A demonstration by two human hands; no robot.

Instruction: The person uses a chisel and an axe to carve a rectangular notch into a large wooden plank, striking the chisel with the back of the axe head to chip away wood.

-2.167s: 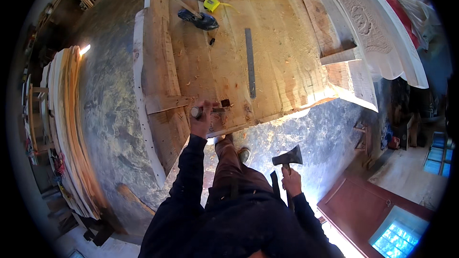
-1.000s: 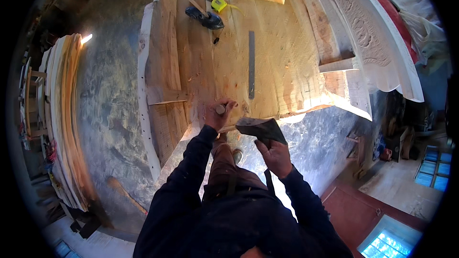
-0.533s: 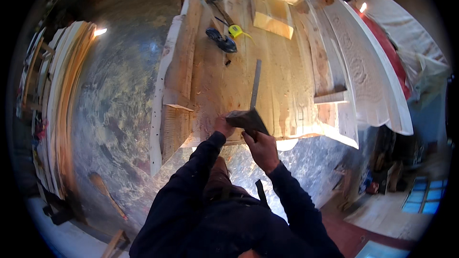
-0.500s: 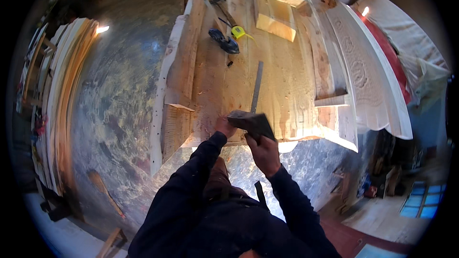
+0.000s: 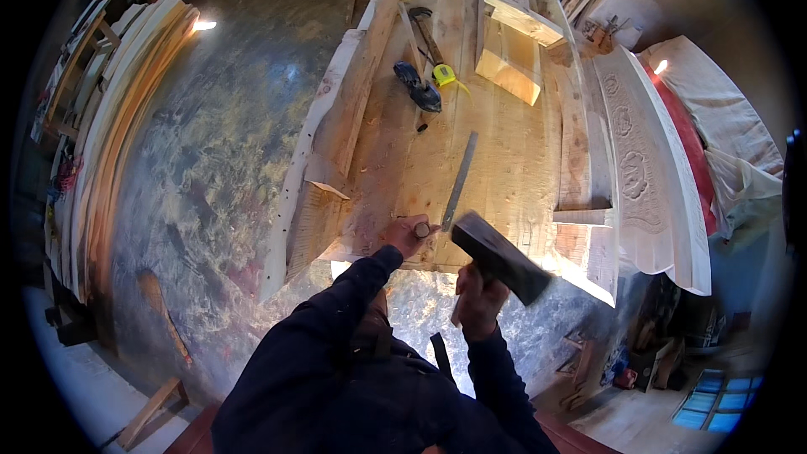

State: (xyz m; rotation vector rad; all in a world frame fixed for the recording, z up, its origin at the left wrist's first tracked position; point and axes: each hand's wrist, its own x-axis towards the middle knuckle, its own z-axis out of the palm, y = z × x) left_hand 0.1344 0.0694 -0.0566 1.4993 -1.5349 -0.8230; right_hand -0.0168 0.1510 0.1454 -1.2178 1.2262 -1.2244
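My left hand [image 5: 405, 235] is closed round a chisel, whose round butt end [image 5: 421, 229] points up at me; its blade is hidden. The hand is low over the near end of a wooden workpiece [image 5: 403, 176] made of pale planks. To the right, my right hand [image 5: 481, 303] grips the handle of a hammer [image 5: 502, 259] with a large dark, blocky head. The hammer head is raised and apart from the chisel. A metal ruler [image 5: 461, 181] lies flat on the planks just beyond my hands.
Farther up the planks lie a claw hammer [image 5: 426, 34], a yellow tape measure [image 5: 444, 75] and a black tool [image 5: 418, 88]. Wood blocks [image 5: 510, 67] stand at the far right. A carved white panel [image 5: 643, 176] leans on the right. Boards [image 5: 126, 143] are stacked at the left.
The hammer has swung up and right, away from my left hand, uncovering the chisel's butt. My left hand stays near the workpiece's near end. The whole view has shifted slightly.
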